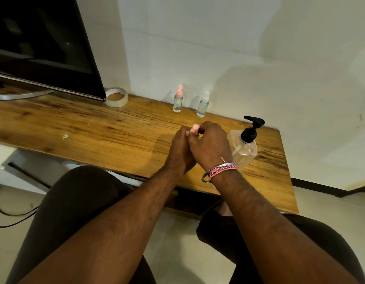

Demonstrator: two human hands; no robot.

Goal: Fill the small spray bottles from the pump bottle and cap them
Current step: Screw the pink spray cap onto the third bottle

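Small pink spray cap [195,127] pinched at centre of the wooden desk [99,128], poking up between the two hands; whatever bottle sits beneath it hidden behind the fingers. Left hand [180,149] curled underneath and partly covered, its grip closed around something unseen below the pink cap, so cannot tell exactly what it clamps. Right hand [210,144] laid over the left, fingers bent, grip closed on the pink spray cap. Silver bangle and pink woven band [220,171] around the right wrist. Just to the right of the hands, a clear plastic pump bottle with a black pump head [246,144], upright on the desk, spout pointing left. Farther back near the white wall [239,48], two small clear spray bottles upright and side by side but apart: one with a pink cap [178,100] on the left, one with a clear white cap [203,105] on the right. Farther left, a roll of clear tape [116,97] lying flat beside the corner of a dark monitor [44,42] on a silver curved stand. Below the desk edge, bare forearms, dark shorts over both knees, pale tiled floor, a black cable at the left.
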